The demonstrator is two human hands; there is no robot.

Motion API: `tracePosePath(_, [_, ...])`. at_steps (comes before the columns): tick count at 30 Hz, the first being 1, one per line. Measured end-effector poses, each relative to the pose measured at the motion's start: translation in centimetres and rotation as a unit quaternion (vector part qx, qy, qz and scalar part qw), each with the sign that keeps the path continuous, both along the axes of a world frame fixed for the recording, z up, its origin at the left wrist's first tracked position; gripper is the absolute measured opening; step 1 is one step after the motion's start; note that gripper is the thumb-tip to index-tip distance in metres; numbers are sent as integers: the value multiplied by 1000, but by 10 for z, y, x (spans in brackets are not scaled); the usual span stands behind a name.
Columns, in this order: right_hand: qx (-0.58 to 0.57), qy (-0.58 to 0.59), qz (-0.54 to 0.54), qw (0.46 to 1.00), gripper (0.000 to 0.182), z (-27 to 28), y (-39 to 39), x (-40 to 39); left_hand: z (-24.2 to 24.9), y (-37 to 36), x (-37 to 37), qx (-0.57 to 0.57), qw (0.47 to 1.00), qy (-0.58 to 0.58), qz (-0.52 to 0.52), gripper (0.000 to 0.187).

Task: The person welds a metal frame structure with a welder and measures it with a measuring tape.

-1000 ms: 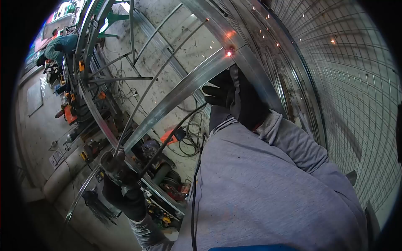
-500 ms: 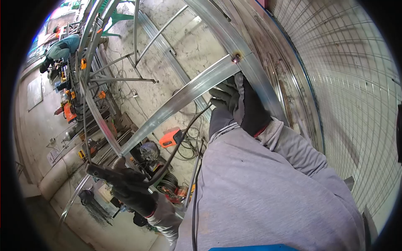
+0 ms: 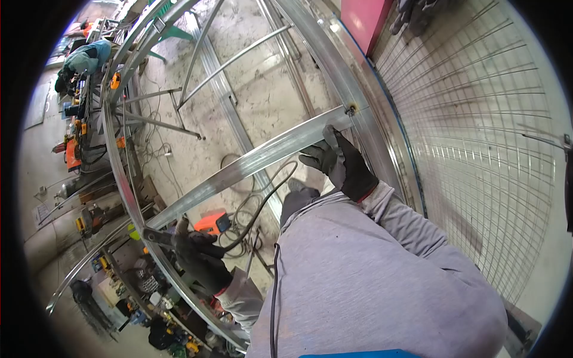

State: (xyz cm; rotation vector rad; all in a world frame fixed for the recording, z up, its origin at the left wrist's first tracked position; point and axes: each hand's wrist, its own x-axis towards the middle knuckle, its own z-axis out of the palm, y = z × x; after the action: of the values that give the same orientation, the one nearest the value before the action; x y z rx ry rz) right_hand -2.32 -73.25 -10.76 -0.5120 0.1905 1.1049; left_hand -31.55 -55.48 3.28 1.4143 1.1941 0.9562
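Note:
My left hand (image 3: 200,256), in a dark glove, is closed round a black welding electrode holder (image 3: 158,237). Its black cable (image 3: 258,209) loops up and away from the glove. The holder's front end overlaps the curved metal frame (image 3: 126,190) near the left end of a flat metal crossbar (image 3: 239,171). Also gloved, my right hand (image 3: 345,164) has its fingers apart, right at the crossbar's lower edge. Just above it, a dark weld spot (image 3: 351,110) marks where the crossbar meets the wide metal rail (image 3: 337,77).
White wire mesh (image 3: 477,149) stands along the right, below a pink panel (image 3: 365,24). An orange machine (image 3: 212,223) sits on the floor among cables. A bent-over person (image 3: 86,58) is at the far left. Tools crowd a shelf (image 3: 146,298) at lower left.
The glow at the joint has gone, leaving a dark spot. My right hand has drawn down from the joint and its fingers have spread. The view has shifted; the left hand still grips the holder.

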Motion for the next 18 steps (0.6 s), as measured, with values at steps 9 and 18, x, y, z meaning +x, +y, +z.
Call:
tracePosePath(9, [68,36,-57,995,45,-11,40,-17,-64,111,33,0,998,-24,-65,40])
tracePosePath(18, [-67,-98,-125,985,39,-25,50,-20,-117,158,24,210,947,175,-171,40])
